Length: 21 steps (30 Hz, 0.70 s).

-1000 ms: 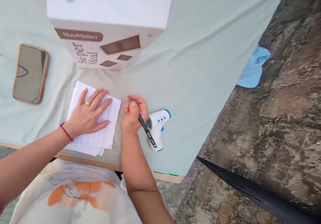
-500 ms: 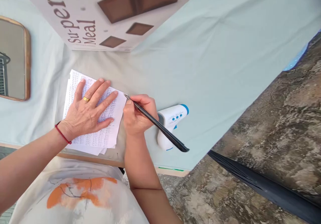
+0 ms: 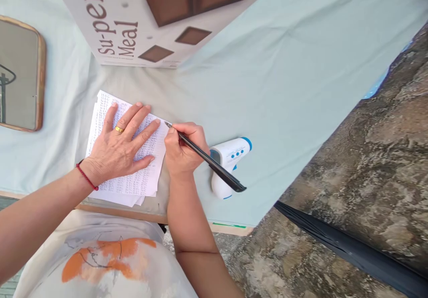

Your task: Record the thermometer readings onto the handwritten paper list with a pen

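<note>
My left hand [image 3: 122,142] lies flat with fingers spread on a small stack of paper sheets [image 3: 147,182], whose top sheet carries columns of handwritten figures. A gold ring and a red cord bracelet are on that hand and wrist. Closed around a black pen [image 3: 210,162], my right hand [image 3: 185,149] rests at the right edge of the paper. The pen's tip is at the sheet's upper right corner; whether it touches I cannot tell. Just right of this hand lies a white and blue infrared thermometer [image 3: 234,155], partly behind the pen.
A large white box [image 3: 133,22] printed "Su-per Meal" stands beyond the papers. At the far left lies a wood-framed mirror [image 3: 42,79]. A pale cloth [image 3: 284,88] covers the table. Right of its edge are rough stone ground [image 3: 368,177] and a dark folded umbrella-like object [image 3: 334,235].
The camera view has shifted slightly. The pen's rear end has swung a little up and left, while my left hand stays spread on the paper.
</note>
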Each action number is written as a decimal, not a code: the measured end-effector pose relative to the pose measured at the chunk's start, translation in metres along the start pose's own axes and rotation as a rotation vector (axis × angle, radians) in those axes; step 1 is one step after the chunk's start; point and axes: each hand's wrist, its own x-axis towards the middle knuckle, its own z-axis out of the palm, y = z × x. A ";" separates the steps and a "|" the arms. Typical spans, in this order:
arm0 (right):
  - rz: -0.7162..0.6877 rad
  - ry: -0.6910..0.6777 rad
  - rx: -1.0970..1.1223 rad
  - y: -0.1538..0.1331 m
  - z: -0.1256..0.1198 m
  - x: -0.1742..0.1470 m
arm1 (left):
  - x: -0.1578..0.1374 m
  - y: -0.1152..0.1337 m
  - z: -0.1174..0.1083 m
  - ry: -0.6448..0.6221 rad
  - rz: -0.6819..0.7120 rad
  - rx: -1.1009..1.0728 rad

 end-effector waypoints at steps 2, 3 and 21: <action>-0.008 -0.003 -0.012 0.000 0.000 0.000 | 0.000 0.000 0.000 -0.004 -0.003 0.005; -0.008 -0.008 -0.020 0.000 0.000 0.000 | 0.001 0.001 0.000 -0.005 -0.005 0.006; 0.062 -0.014 -0.028 0.000 0.000 0.000 | 0.001 -0.001 0.000 -0.019 0.028 0.046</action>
